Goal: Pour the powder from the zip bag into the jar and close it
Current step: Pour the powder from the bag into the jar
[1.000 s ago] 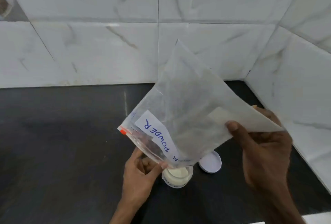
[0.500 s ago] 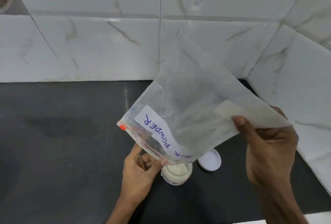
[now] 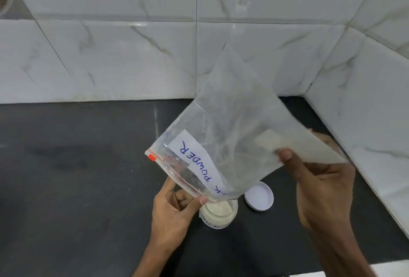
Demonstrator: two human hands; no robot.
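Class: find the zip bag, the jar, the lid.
Clear plastic zip bag (image 3: 232, 130): head view, side wall.
Small powder-filled jar (image 3: 218, 221): head view, front wall.
Round white lid (image 3: 259, 196): head view, centre.

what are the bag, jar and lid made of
The bag looks like thin clear plastic film: it creases and tiles show through. The jar is clear and glossy, powder visible through its side; glass or plastic, unclear. The lid: opaque white, probably plastic.

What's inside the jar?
Cream powder sits high in the open jar. The zip bag, pinched by the left hand, covers its far rim; any falling stream is hidden.
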